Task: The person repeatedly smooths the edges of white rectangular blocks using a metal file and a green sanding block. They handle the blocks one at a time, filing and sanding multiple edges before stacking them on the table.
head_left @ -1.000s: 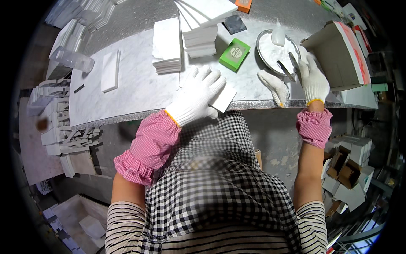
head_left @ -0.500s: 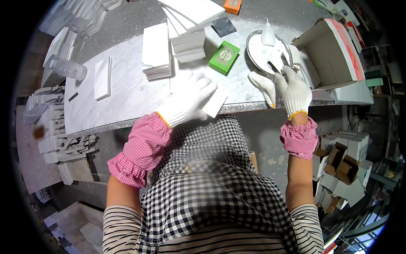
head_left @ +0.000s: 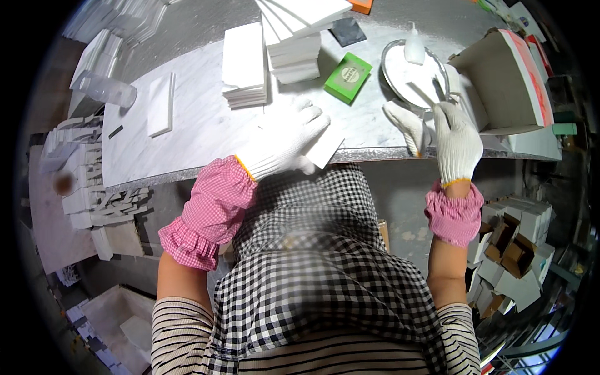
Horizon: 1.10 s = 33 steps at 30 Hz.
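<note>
My left hand (head_left: pixel 287 140), in a white knitted glove, is closed round a small white slab (head_left: pixel 326 150) at the table's front edge. Its fingers lie over the top and the thumb is at the near side; the glove hides part of the slab. At the right, my gloved right hand (head_left: pixel 459 137) pinches a flat-bladed spatula (head_left: pixel 423 94), whose blade reaches into a round bowl (head_left: pixel 383 74) of white material. The fingers cover its handle. A loose white glove (head_left: pixel 406 125) with a yellow hem lies just left of that hand. In the bowl stands a white nozzle bottle (head_left: pixel 414 49).
Stacks of white slabs (head_left: pixel 244 59) stand behind my left hand. A green box (head_left: pixel 348 77) and a dark square piece (head_left: pixel 347 32) lie between them and the bowl. An open carton (head_left: pixel 500 87) is at the right. A clear jar (head_left: pixel 109 91) and another slab (head_left: pixel 160 105) are leftward.
The view has shifted slightly, so the table appears farther right and higher. My right hand has turned and its fingers have closed on the spatula. My left hand stays on the slab.
</note>
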Tool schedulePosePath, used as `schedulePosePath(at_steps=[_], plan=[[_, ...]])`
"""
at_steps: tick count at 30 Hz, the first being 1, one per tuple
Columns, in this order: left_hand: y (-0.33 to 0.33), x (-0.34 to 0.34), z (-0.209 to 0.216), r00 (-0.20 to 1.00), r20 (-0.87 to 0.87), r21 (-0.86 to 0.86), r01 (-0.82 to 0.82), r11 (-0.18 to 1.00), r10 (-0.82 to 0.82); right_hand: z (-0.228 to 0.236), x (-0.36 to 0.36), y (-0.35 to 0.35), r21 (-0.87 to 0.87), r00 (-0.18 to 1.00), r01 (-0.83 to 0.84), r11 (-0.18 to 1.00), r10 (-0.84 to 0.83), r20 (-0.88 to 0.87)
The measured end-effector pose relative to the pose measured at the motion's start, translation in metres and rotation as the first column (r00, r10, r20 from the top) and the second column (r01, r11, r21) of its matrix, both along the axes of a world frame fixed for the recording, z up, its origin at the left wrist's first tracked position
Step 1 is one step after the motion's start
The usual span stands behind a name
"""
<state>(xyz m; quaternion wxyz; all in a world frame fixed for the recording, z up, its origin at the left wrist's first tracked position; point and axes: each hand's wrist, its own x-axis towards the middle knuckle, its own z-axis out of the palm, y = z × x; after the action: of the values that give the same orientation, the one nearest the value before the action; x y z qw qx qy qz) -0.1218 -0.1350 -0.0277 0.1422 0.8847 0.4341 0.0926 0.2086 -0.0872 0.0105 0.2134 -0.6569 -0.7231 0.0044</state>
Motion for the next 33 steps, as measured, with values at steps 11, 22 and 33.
schedulePosePath(at_steps=[11,22,33], plan=[[-0.006,0.003,-0.010,0.979,0.168,-0.076,-0.102,0.992,0.114,-0.061,-0.072,-0.043,-0.044,0.872,-0.413,0.910,0.382,-0.306],[-0.004,0.002,-0.013,0.992,0.096,-0.099,-0.074,0.992,0.083,-0.054,-0.075,-0.040,-0.104,0.843,-0.489,0.866,0.438,-0.313],[-0.005,0.001,-0.016,0.989,0.125,-0.065,-0.067,0.996,0.075,-0.054,-0.076,-0.036,-0.106,0.831,-0.523,0.846,0.477,-0.286]])
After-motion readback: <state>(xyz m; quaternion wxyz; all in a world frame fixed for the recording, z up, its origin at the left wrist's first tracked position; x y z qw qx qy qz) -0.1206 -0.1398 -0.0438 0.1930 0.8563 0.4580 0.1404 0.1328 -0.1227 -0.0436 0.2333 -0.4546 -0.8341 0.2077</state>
